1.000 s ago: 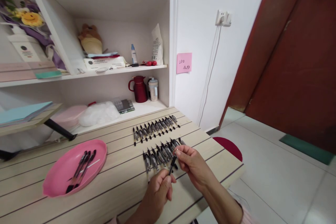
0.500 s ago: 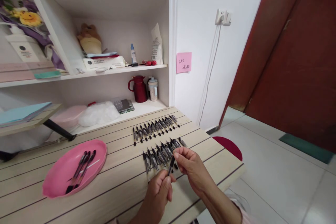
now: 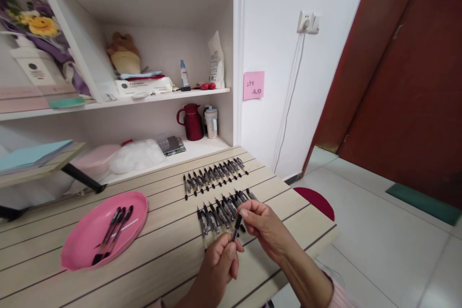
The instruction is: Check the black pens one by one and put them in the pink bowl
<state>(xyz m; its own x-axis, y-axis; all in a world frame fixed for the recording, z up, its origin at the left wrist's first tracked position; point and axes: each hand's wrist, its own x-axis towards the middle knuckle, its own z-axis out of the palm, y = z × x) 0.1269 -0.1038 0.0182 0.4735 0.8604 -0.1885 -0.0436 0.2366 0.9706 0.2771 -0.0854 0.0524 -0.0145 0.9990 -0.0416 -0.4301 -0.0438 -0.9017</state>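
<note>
A dark pen (image 3: 237,227) is held at a slant between my two hands. My left hand (image 3: 221,261) is closed around its lower end, and the fingers hide that part. At the upper end, my right hand (image 3: 265,225) pinches the dark tip between thumb and fingers. Just beyond my hands lies the nearer row of pens (image 3: 212,221), several clear-bodied ones with black parts set side by side. Farther back on the table is a second row of pens (image 3: 212,175). To the left, a pink tray (image 3: 77,243) holds three pens (image 3: 114,231) and a thin white stick (image 3: 130,224).
The striped wooden table (image 3: 166,245) meets a white shelf unit (image 3: 162,97) at the back. On its lowest level stand a red jug (image 3: 193,122) and a light cup (image 3: 211,122). A black-legged stand (image 3: 84,178) is at the left; a red round seat (image 3: 317,202) sits beyond the right edge.
Both hands keep hold of the same pen in nearly the same place. The whole view has shifted very slightly; the pens and tray lie as before.
</note>
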